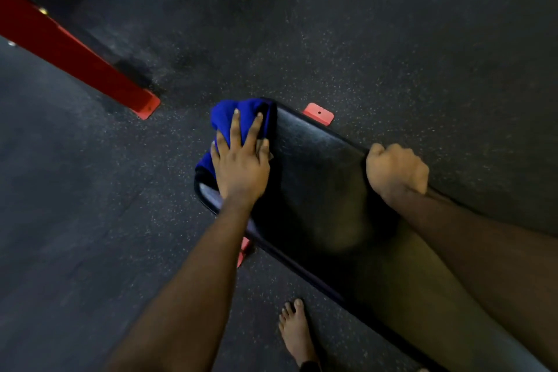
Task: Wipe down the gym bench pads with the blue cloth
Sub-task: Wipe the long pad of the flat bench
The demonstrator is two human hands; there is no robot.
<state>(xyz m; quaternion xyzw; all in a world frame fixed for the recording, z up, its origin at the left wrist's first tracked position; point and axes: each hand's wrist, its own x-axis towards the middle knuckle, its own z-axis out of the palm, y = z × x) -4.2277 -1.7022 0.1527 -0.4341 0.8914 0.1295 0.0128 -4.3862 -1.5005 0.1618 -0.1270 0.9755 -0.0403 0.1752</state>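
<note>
A black padded gym bench runs from the centre of the view down to the lower right. A bunched blue cloth lies on the pad's far left corner and hangs over its edge. My left hand presses flat on the cloth with its fingers spread and straight. My right hand grips the far right edge of the pad, fingers curled over it. Both forearms reach in from the bottom of the frame.
Dark speckled rubber floor surrounds the bench. A red steel frame beam slants across the upper left, ending near the bench. Red bench feet show beside the pad. A bare foot stands on the floor by the bench's near side.
</note>
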